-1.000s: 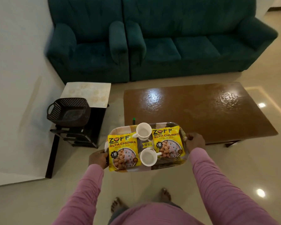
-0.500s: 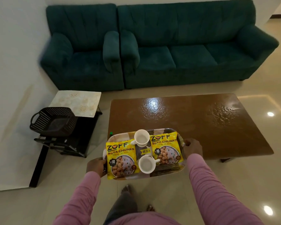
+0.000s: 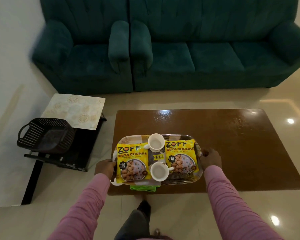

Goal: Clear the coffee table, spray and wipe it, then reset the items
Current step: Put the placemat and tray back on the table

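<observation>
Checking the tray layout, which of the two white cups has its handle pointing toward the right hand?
The nearer cup; its handle points right, toward the right hand. The farther cup has its handle pointing left.

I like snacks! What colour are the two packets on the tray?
Bright yellow packets, with black lettering; seen in the head view.
</observation>
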Demonstrator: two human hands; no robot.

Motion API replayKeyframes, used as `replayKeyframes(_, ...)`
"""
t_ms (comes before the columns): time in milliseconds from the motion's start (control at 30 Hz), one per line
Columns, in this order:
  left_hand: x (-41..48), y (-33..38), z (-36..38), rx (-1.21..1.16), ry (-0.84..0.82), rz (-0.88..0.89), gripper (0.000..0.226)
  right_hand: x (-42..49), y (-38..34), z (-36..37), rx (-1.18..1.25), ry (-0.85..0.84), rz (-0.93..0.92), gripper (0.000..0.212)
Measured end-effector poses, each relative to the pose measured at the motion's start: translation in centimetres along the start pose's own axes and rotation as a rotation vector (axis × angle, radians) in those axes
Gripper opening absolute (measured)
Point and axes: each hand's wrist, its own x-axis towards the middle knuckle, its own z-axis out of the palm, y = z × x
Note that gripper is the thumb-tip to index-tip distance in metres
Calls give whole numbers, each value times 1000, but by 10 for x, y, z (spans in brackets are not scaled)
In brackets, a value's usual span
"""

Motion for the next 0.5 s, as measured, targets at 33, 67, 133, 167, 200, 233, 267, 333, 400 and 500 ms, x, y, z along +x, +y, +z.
replayKeyframes(33,11,9,1,8,-8,-2,31,8,-10,3,-2,-3,9,23)
replayKeyframes(67,24,16,1,7,-9,0,31,16,-18,5,-3,-8,16,24)
replayKeyframes(133,50,29,4,34,-24,-17,32,32,-32,14,-1,-14,27,25)
replayKeyframes(167,58,36,6,42,-19,-23,32,39,-38,17,-3,-15,28,26)
replayKeyframes(200,68,43,9,45,-4,-30,31,48,-43,22,-12,-18,27,26)
replayKeyframes(233,80,48,12,41,10,-35,30,57,-49,26,-19,-20,20,26)
replayKeyframes(267,93,55,16,19,25,-30,29,67,-55,33,-24,-22,13,26)
replayKeyframes(333,114,69,23,36,28,-14,23,87,-64,45,-42,-24,4,27)
replayKeyframes(400,153,74,36,76,19,7,18,113,-72,63,-61,-19,-3,27)
replayKeyframes(500,202,78,56,122,89,-15,16,153,-77,98,-90,-26,-10,28)
